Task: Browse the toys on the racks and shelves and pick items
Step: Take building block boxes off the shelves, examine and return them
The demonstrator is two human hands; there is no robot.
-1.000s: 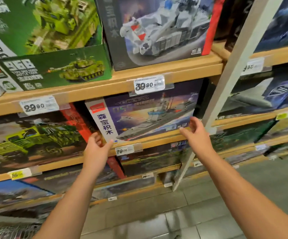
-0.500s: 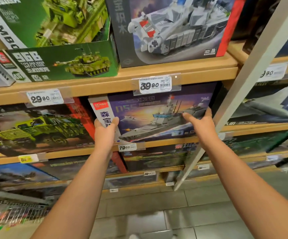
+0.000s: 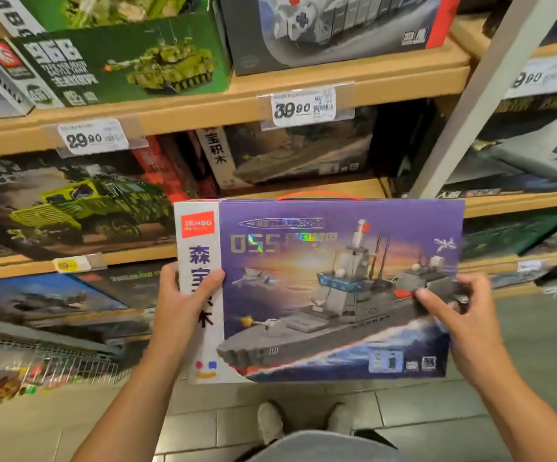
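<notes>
Head view, only 1 cam. I had the warship box (image 3: 320, 288) held clear of the shelves, out in front of me above the floor (image 3: 537, 345), front face toward the cam. Left hand (image 3: 180, 305) gripped the box's left edge, thumb across the white side strip, fingers behind. Right hand (image 3: 460, 315) gripped the right edge, thumb on the front over the ship's bow art, fingers wrapped round the back. Neither hand was under the box.

Risks as I judged them: the box was wide and flat, pinched at 2 edges only w/ nothing beneath, so if either thumb slid on the glossy print it could swing down and drop toward my shoes (image 3: 270, 425). The red handle (image 3: 317, 196) on top sat close below the shelf lip (image 3: 337, 186); lifting or tilting the box back up could catch it there. Swinging right could knock the white upright post (image 3: 470, 111). Contents prob loose bricks, so weight might shift inside if tipped; can't confirm.

Look of the box: purple front w/ sunset sky, grey brick-built warship marked 101, small jet at left, helicopter top right, shiny holographic "055" title, red SEMBO logo on a white strip w/ dark characters. A similar box (image 3: 287, 155) stood on the shelf behind the gap. Price tag 39.90 (image 3: 302, 106) hung above it.
</notes>
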